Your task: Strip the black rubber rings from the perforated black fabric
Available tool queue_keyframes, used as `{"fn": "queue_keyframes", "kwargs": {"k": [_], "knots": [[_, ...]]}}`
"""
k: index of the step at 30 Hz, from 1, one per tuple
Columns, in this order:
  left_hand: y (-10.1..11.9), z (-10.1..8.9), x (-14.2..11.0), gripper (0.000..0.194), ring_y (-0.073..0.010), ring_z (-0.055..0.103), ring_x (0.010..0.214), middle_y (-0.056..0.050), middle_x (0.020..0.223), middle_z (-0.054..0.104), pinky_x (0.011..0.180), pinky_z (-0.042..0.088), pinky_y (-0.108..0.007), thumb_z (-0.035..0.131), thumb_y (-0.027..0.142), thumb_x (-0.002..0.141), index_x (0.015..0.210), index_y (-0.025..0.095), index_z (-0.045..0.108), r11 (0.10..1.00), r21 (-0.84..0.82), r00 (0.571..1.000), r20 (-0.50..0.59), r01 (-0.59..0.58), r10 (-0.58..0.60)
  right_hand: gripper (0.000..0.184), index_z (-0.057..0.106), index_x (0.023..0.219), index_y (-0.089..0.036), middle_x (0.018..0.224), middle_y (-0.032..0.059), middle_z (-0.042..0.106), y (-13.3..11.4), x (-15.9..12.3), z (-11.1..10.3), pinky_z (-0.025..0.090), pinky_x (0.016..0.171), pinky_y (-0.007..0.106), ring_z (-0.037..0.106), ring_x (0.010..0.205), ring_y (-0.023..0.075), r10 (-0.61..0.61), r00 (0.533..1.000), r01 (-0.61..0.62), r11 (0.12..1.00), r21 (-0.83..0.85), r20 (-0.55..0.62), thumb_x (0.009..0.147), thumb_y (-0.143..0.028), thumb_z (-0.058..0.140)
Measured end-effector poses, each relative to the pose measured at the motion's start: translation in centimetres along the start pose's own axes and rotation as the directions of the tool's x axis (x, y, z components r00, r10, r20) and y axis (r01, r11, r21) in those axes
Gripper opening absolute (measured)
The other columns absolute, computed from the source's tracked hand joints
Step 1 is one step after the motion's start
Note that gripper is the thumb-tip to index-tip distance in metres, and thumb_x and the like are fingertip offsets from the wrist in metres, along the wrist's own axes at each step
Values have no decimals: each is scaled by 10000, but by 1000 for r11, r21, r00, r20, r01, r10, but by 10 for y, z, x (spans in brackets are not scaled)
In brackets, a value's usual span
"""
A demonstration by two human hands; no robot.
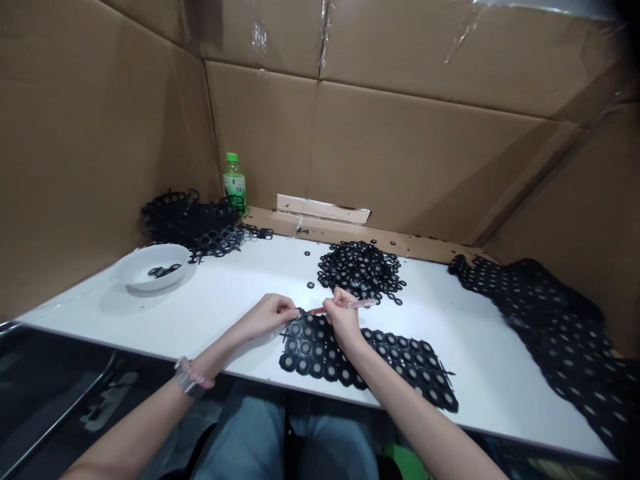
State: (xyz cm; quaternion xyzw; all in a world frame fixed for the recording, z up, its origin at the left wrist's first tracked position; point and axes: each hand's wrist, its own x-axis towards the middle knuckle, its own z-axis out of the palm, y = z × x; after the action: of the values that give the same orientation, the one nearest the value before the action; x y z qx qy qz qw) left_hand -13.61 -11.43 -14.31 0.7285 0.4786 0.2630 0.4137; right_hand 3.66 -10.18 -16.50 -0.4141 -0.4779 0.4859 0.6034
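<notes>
The sheet (423, 373) is flat on the surface (240, 267), left hand's (267, 313) grip pinching its far-left corner, right hand's (344, 325) closed round a pen (359, 304). Looks early on this one tbh, most discs seem in. Loose pile (357, 267) behind, holey webbing (193, 223) back left, dotted sheets (550, 320) right, probably undone.

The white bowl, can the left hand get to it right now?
Probably yes. Only flat white tabletop seems to lie between the left hand and the bowl, but its fingers would need to leave the black sheet first.
</notes>
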Motion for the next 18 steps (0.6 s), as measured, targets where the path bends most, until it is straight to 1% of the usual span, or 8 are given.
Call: {"fn": "queue_keyframes", "kwargs": {"k": [8, 13, 15, 18], "knots": [[1, 0, 1, 304, -96, 370, 495, 28, 500, 421, 469, 266, -202, 507, 384, 730, 569, 127, 534, 998, -52, 999, -10, 30, -30, 268, 285, 501, -213, 372, -118, 273, -1, -1, 0, 162, 340, 181, 259, 316, 43, 1, 1000, -1, 999, -48, -2, 593, -106, 513], [-2, 1, 2, 290, -101, 397, 505, 19, 514, 448, 473, 282, -203, 508, 376, 733, 607, 122, 567, 997, -59, 999, -17, 42, -43, 258, 283, 495, -213, 378, -109, 282, -6, -3, 2, 164, 358, 194, 270, 331, 54, -12, 1000, 13, 995, -96, 10, 597, -109, 495], [-4, 2, 2, 296, -102, 399, 508, 16, 519, 453, 470, 282, -203, 515, 387, 728, 617, 119, 574, 997, -64, 999, -18, 48, -49, 255, 283, 488, -213, 390, -101, 284, -9, -4, 3, 185, 375, 201, 276, 352, 61, -48, 999, 50, 985, -163, 20, 600, -110, 487], [-6, 2, 2, 304, -94, 383, 489, 26, 507, 430, 461, 273, -204, 525, 402, 725, 620, 119, 559, 993, -107, 998, -1, 58, -58, 260, 288, 471, -207, 429, -82, 303, -14, -7, 4, 236, 421, 210, 303, 407, 71, -153, 985, 172, 933, -315, 84, 618, -112, 481]]}}
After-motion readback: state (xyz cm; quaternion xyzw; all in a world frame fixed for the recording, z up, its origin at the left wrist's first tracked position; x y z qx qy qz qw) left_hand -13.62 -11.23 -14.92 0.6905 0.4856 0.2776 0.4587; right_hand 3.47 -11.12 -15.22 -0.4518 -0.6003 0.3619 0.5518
